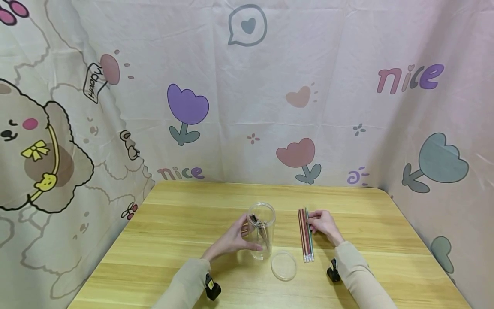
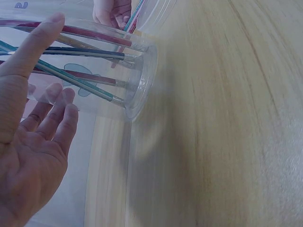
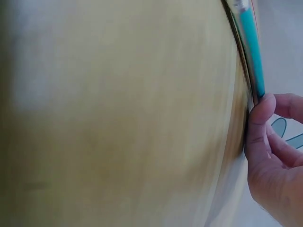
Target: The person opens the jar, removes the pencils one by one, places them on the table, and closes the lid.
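Note:
My left hand [image 1: 233, 238] grips a clear plastic jar [image 1: 269, 238], with the thumb on one side and the fingers round the other. Several pencils [image 2: 92, 78] lean inside the jar, their eraser ends at its base. To the right lies a row of pencils [image 1: 303, 240] side by side, erasers toward me. At the row's right edge, my right hand [image 1: 324, 224] pinches a teal pencil [image 3: 253, 54] between thumb and finger, near its far end. Whether that pencil is lifted off the table, I cannot tell.
A round clear lid [image 1: 284, 266] lies flat between the jar and the pencil row, toward me. All this is on a wood-grain table [image 1: 173, 240]. A printed curtain [image 1: 239, 86] hangs behind the table and along its sides.

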{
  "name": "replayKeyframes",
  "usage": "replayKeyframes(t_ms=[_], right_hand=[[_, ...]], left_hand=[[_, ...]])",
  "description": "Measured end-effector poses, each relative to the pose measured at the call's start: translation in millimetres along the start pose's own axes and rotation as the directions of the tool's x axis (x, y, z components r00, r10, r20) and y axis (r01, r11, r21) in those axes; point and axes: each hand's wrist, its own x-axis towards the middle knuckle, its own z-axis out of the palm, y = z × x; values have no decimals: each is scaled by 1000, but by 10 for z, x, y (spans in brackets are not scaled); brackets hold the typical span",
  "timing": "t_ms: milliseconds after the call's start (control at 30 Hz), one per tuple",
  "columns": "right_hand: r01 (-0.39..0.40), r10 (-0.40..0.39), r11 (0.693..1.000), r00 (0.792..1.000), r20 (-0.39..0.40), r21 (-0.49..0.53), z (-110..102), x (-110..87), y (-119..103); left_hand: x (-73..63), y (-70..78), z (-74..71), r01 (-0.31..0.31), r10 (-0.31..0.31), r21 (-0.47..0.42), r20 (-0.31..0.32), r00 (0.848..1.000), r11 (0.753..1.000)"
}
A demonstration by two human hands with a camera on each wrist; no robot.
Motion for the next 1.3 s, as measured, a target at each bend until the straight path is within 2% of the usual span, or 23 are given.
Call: replayKeyframes(t_ms=[300,600,900,1300], right_hand=[[19,-19,999,1000,8,28,-6,-4,10],[3,-4,998,1000,13,70,-28,1,29],[33,-35,996,999,21,78,-42,-32,-67],[164,-165,985,986,16,55,-2,-65,-288]], left_hand=[[-2,16,7,13,-13,-7,-6,1000,1000],[-1,8,9,11,-11,-13,-6,1000,1000],[6,-13,1,3,-3,-6,0,1000,1000],[2,9,5,4,-4,-5,-6,1000,1000]])
